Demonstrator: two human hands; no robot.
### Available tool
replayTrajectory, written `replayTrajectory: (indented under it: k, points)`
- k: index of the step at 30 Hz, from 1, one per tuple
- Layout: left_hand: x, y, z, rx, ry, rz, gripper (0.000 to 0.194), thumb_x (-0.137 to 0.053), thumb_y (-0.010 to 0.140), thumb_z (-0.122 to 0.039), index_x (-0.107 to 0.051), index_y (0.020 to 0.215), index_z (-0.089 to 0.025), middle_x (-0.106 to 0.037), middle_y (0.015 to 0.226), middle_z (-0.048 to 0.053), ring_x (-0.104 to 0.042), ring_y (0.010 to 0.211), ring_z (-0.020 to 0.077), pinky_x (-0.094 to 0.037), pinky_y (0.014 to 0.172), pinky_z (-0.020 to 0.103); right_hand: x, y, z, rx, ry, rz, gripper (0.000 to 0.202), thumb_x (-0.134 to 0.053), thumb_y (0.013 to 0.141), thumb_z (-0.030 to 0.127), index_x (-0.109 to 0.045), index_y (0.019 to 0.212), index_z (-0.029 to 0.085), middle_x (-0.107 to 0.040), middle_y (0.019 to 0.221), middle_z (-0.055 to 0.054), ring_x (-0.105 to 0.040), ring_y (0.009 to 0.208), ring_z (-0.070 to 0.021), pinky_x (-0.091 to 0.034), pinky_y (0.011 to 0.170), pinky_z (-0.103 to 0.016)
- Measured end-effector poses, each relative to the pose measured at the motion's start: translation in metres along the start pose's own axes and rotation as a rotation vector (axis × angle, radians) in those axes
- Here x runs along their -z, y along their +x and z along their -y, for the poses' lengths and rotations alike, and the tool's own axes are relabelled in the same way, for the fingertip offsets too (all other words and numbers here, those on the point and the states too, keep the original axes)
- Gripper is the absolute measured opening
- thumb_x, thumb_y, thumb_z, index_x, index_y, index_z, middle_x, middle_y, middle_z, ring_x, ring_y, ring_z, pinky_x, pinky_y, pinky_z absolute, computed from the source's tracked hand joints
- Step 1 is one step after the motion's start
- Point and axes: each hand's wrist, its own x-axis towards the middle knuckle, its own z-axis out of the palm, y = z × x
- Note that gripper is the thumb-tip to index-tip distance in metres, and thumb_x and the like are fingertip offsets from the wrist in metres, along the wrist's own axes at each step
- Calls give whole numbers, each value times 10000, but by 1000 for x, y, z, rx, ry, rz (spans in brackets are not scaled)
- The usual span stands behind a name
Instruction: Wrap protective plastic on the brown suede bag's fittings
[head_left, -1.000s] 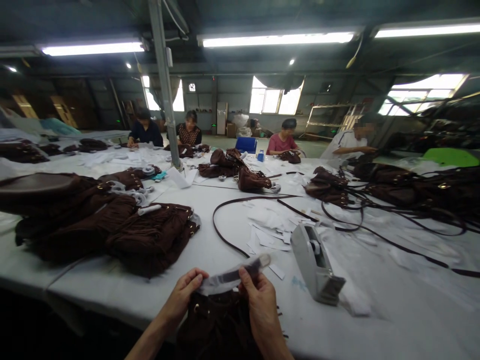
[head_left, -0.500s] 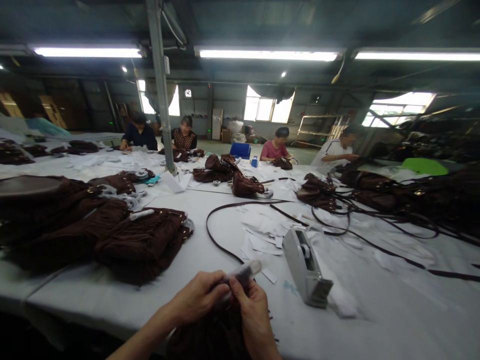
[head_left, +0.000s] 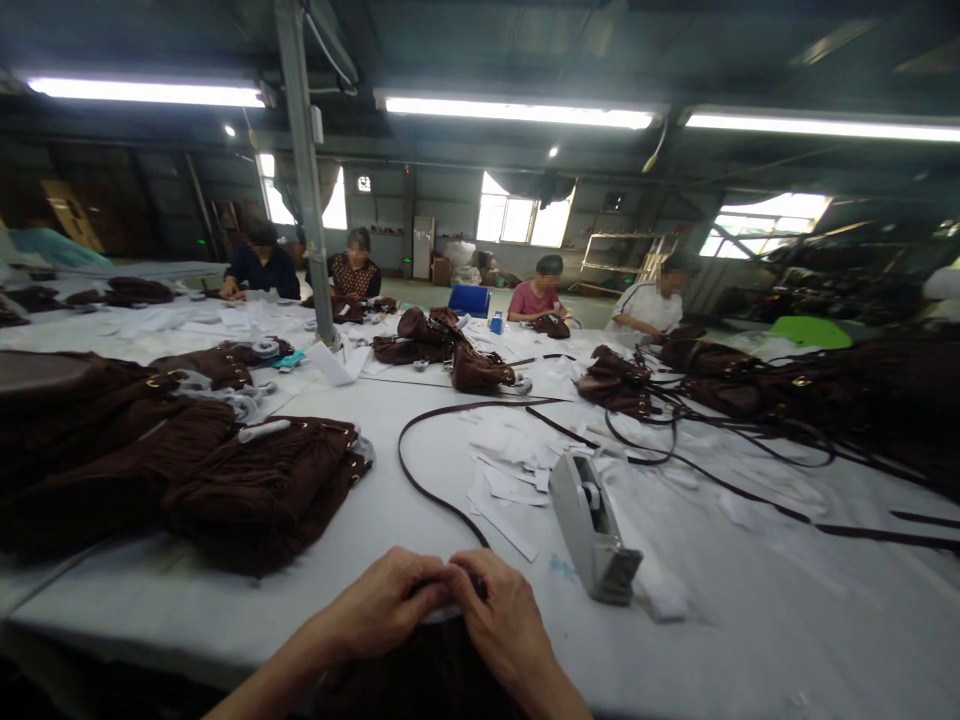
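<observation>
At the table's near edge my left hand (head_left: 397, 595) and my right hand (head_left: 502, 610) meet, thumbs and fingertips pinched together. Between them they grip the top of a dark brown bag (head_left: 420, 675), where a little whitish wrapping (head_left: 442, 613) shows under the fingers. My hands hide most of the gripped part. A long brown strap (head_left: 420, 480) curves over the table beyond my hands. Right of my right hand stands a grey tape dispenser (head_left: 592, 530).
Brown fringed bags (head_left: 262, 490) are piled at the left, and more bags with straps (head_left: 795, 385) lie at the right. White paper slips (head_left: 506, 485) are scattered beside the dispenser. A metal post (head_left: 304, 180) rises from the white table (head_left: 360, 560). Several people sit across it.
The wrapped dark piece that stuck up between my fingers is now mostly covered. My hands have drawn closer together. The view has shifted slightly right.
</observation>
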Motion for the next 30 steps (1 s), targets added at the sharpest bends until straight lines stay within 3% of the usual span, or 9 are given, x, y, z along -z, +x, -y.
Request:
replayTrajectory:
  k: [5, 9, 14, 19, 22, 25, 30]
  points:
    - [6, -3, -2, -48, -78, 53, 228, -462, 903, -275, -623, 796, -155, -570, 713, -16, -471, 676, 130, -366, 633, 207, -13, 2, -3, -33, -75, -65, 449, -551, 828, 575, -516, 589, 197, -509, 620, 8, -481, 607, -155, -305, 588, -279]
    - [14, -7, 7, -28, 45, 93, 171, -505, 894, -297, -581, 812, -168, -543, 724, -34, -456, 672, 124, -337, 616, 207, -16, 6, -11, -66, 351, -127, 452, -571, 812, 513, -405, 526, 206, -389, 580, 39, -390, 585, -132, -288, 568, -268]
    - [19, -20, 25, 57, 54, 63, 231, -470, 919, -340, -519, 762, -179, -478, 685, -49, -424, 653, 119, -296, 575, 210, -22, 11, -10, -158, 690, -105, 400, -424, 873, 508, -388, 597, 221, -312, 556, 60, -289, 508, -110, -284, 481, -246]
    - [20, -29, 35, 130, -60, 3, 223, -577, 841, -334, -471, 718, -181, -410, 648, -65, -372, 613, 111, -255, 520, 207, -35, 13, -1, -345, 1112, -8, 380, -590, 782, 485, -501, 567, 184, -405, 493, 47, -324, 479, -99, -290, 461, -233]
    - [18, -28, 40, 150, -145, -31, 212, -583, 834, -326, -496, 716, -173, -402, 639, -66, -364, 605, 107, -254, 518, 206, -41, 14, 0, -379, 1185, -5, 394, -631, 769, 495, -527, 565, 174, -437, 490, 39, -350, 477, -99, -307, 463, -228]
    - [16, -24, 43, 148, -201, -65, 183, -537, 869, -324, -594, 832, -154, -496, 705, -43, -422, 657, 119, -313, 573, 205, -46, 13, -3, -358, 1220, -14, 401, -635, 778, 493, -534, 563, 170, -429, 503, 44, -351, 488, -96, -326, 472, -222]
    - [15, -24, 45, 110, -299, -63, 228, -620, 820, -343, -660, 919, -141, -550, 729, -30, -447, 666, 124, -326, 587, 205, -52, 11, -2, -349, 1193, -126, 360, -640, 781, 449, -569, 567, 169, -486, 548, 26, -437, 525, -118, -402, 504, -236]
